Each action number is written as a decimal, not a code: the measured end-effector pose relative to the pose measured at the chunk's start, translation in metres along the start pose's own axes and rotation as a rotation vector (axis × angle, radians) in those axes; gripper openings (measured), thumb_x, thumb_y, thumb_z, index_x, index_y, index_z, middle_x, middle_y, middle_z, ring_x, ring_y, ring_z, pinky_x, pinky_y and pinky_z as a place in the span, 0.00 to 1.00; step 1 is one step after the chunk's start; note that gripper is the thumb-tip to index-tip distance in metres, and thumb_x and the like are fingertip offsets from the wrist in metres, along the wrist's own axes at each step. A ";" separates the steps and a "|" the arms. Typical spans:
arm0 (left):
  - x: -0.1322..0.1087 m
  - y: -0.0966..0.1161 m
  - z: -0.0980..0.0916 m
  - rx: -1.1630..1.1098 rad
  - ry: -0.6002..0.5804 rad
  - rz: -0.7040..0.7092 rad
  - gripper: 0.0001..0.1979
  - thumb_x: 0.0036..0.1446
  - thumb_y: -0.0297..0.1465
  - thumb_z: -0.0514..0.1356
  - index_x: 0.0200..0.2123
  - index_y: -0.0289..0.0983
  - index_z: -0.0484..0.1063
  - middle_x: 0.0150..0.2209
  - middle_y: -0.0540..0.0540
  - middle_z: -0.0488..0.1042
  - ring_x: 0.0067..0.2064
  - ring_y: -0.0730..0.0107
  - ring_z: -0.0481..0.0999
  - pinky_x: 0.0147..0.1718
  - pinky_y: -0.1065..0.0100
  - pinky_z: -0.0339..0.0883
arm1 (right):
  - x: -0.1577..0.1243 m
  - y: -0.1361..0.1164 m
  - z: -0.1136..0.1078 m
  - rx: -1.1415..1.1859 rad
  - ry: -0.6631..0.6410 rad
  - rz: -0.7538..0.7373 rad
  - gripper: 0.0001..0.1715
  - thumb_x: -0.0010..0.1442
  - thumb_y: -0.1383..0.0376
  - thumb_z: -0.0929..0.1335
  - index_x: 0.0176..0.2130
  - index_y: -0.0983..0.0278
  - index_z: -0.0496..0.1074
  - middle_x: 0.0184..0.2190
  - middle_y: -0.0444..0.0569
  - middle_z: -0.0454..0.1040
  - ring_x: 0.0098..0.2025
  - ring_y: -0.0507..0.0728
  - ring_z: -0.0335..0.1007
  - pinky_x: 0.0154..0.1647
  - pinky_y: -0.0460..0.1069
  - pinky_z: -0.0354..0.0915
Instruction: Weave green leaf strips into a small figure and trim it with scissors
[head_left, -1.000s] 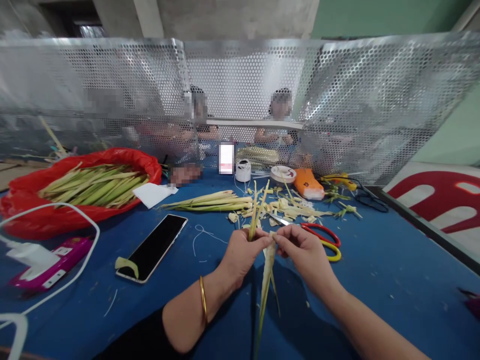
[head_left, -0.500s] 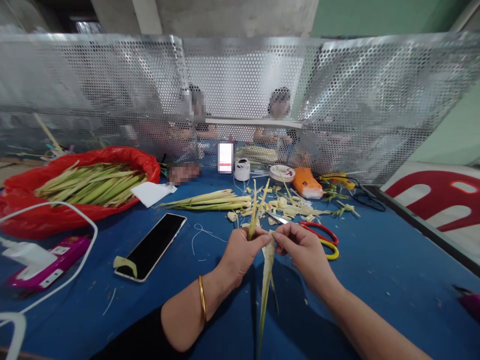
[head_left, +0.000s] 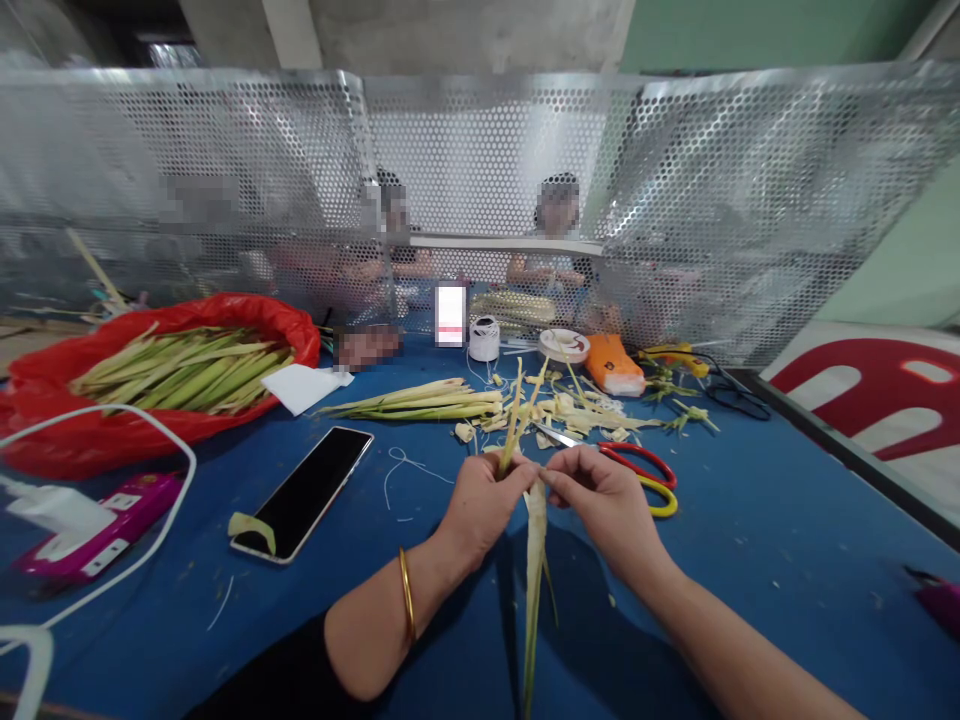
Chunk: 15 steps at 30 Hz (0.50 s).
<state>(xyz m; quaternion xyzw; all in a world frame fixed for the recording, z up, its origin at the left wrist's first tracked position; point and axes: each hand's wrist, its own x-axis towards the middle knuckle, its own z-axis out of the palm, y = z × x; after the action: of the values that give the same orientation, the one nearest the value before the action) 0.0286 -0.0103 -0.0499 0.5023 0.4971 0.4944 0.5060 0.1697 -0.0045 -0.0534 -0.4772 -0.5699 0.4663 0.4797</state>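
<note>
My left hand [head_left: 487, 500], with a gold bangle at the wrist, is closed on pale green leaf strips [head_left: 516, 415] that stick up above its fingers. A long, broader leaf [head_left: 535, 560] hangs down between the hands over the blue table. My right hand [head_left: 600, 495] pinches the top of that leaf, its fingertips close against my left thumb. Behind the hands lie a bundle of leaves [head_left: 427, 402] and scattered leaf scraps [head_left: 581, 412]. Scissors [head_left: 660, 498] with red and yellow handles rest just beyond my right hand.
A red bag [head_left: 292, 318] of leaves is at the left, near a phone [head_left: 304, 495] and a purple power strip [head_left: 131, 515]. Thread spool [head_left: 484, 342], tape roll [head_left: 564, 346] and orange packet [head_left: 615, 365] stand at the back. Two people sit behind the perforated screen [head_left: 487, 140].
The upright strips and the hanging leaf have shifted slightly to the right. My fingertips stay close together on the leaf.
</note>
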 end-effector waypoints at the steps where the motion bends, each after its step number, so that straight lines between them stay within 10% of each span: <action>1: 0.000 0.000 0.000 0.004 -0.001 0.004 0.12 0.49 0.36 0.60 0.21 0.35 0.69 0.21 0.52 0.65 0.27 0.73 0.62 0.30 0.71 0.57 | 0.000 0.000 0.000 0.001 0.005 -0.001 0.13 0.48 0.57 0.72 0.25 0.63 0.69 0.20 0.42 0.68 0.23 0.52 0.62 0.25 0.48 0.61; 15: 0.000 0.001 -0.003 0.128 -0.020 0.101 0.12 0.51 0.36 0.59 0.22 0.35 0.73 0.20 0.52 0.65 0.26 0.74 0.60 0.27 0.72 0.54 | 0.001 -0.001 -0.001 0.030 0.010 0.029 0.14 0.48 0.55 0.72 0.25 0.63 0.70 0.18 0.42 0.68 0.22 0.52 0.64 0.25 0.47 0.61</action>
<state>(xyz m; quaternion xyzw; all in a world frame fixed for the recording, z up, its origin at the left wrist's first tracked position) 0.0260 -0.0104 -0.0491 0.5629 0.4968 0.4815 0.4522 0.1704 -0.0032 -0.0524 -0.4807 -0.5533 0.4792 0.4828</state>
